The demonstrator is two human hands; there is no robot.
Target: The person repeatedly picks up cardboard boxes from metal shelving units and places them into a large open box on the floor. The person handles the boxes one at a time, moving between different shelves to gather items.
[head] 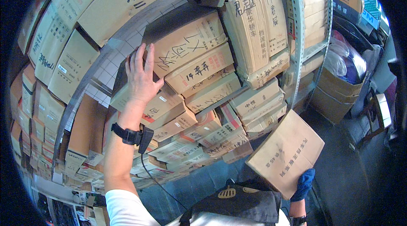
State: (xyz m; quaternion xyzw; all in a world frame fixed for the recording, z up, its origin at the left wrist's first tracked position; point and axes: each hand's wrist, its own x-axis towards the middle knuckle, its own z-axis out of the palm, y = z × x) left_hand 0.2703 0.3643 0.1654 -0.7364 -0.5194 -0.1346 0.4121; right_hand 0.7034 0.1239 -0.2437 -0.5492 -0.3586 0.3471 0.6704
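My bare left hand (pixel 141 76) reaches up to the shelf with its fingers spread, holding nothing. Its fingertips lie by the left end of a cardboard box with handwriting (pixel 190 40); whether they touch it I cannot tell. Just right of the thumb is a narrower marked carton (pixel 200 68), directly under that box. In a blue work glove, my right hand (pixel 304 184) grips the lower corner of a flat cardboard box with printed writing (pixel 287 154). That box is tilted and held off the shelf, to the right of my body.
Metal shelving with a perforated upright (pixel 297 35) holds several stacked cartons. Another row of boxes (pixel 76 70) fills the left. An open carton with plastic-wrapped goods (pixel 338 91) stands at right on the dark floor (pixel 343 175). A cable (pixel 159 181) runs from my left wrist device.
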